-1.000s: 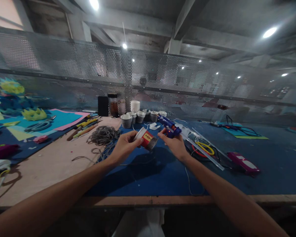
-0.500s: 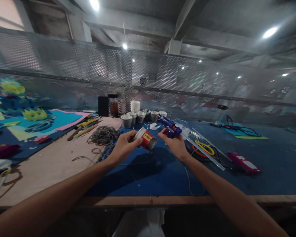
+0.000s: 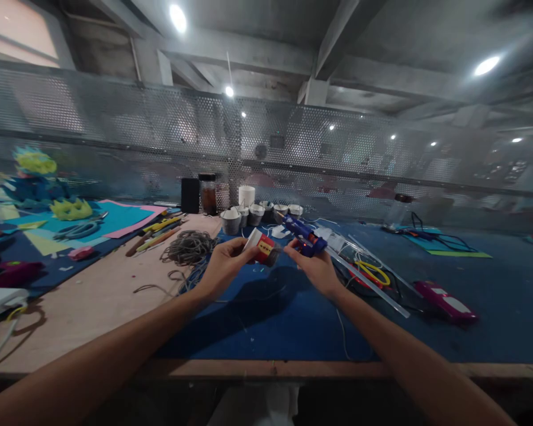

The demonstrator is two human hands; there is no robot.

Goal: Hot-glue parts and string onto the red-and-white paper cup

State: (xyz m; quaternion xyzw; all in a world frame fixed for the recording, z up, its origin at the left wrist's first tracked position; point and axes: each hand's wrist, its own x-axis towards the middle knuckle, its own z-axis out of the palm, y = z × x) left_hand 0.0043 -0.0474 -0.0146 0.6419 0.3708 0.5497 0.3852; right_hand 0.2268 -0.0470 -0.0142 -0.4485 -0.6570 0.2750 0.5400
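Note:
Tilted in my left hand (image 3: pixel 224 264) is a small paper cup (image 3: pixel 263 246), white at one end, with a red and yellow side and grey cord around its other end. My fingers are closed on it. My right hand (image 3: pixel 318 271) grips a blue hot glue gun (image 3: pixel 302 232) whose nozzle points up and left, past the cup. A long clear glue stick (image 3: pixel 375 288) runs back from the gun. My right fingertips are close to the cup's corded end; whether they also pinch the cord is too small to tell.
Several cord-wrapped cups (image 3: pixel 256 215) stand behind my hands beside a stack of white cups (image 3: pixel 246 196). Tangled grey cord (image 3: pixel 189 247) lies left. Further left are tools (image 3: pixel 160 231), scissors (image 3: pixel 80 228) and coloured sheets (image 3: pixel 127 219). A purple device (image 3: pixel 446 302) lies right.
The cup has turned slightly in my left hand, and its corded end sits nearer my right fingertips. Both hands keep their holds. The whole view has shifted a little.

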